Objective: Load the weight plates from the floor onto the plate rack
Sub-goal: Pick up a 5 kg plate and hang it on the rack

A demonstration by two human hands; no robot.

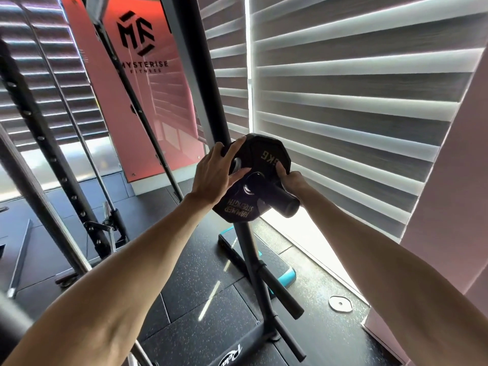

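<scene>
A black weight plate with gold lettering sits on an upper peg of the black plate rack, the peg's end sticking out through its hole. My left hand lies on the plate's left side with fingers spread along its upper edge. My right hand grips the plate's right edge, thumb on its face. A small grey plate lies flat on the floor to the right of the rack.
An empty lower peg points toward me from the rack post. A teal-edged step platform lies behind the rack base. Window blinds fill the right; a squat rack upright and barbell stand left.
</scene>
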